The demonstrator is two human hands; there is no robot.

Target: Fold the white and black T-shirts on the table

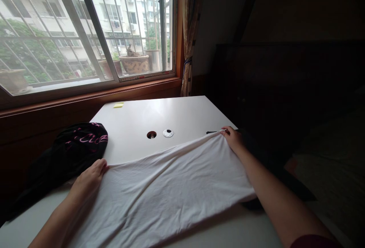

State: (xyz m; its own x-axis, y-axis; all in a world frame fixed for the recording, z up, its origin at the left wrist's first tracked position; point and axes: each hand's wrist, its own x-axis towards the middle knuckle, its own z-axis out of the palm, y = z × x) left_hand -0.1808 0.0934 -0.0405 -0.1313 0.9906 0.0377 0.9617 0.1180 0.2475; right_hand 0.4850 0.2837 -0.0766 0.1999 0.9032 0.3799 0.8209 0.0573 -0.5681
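Observation:
A white cloth garment [171,179], perhaps a shirt, is stretched between my two hands over the white table. My left hand [92,174] is closed on its left upper corner. On the far right corner, my right hand [232,138] pinches the same cloth, near the table's right edge. The upper edge runs taut from hand to hand, while soft creases cross the middle. Its lower part hangs toward me and runs out of view at the bottom. Whether it is folded double I cannot tell.
Black clothing with pink lettering [82,141] is heaped on the table's left edge. On the white table [185,115] are a cable hole [151,135], a round silver cover [168,133] and a yellow sticky note [118,105]. Dark fabric lies under the cloth's right end. A barred window stands behind.

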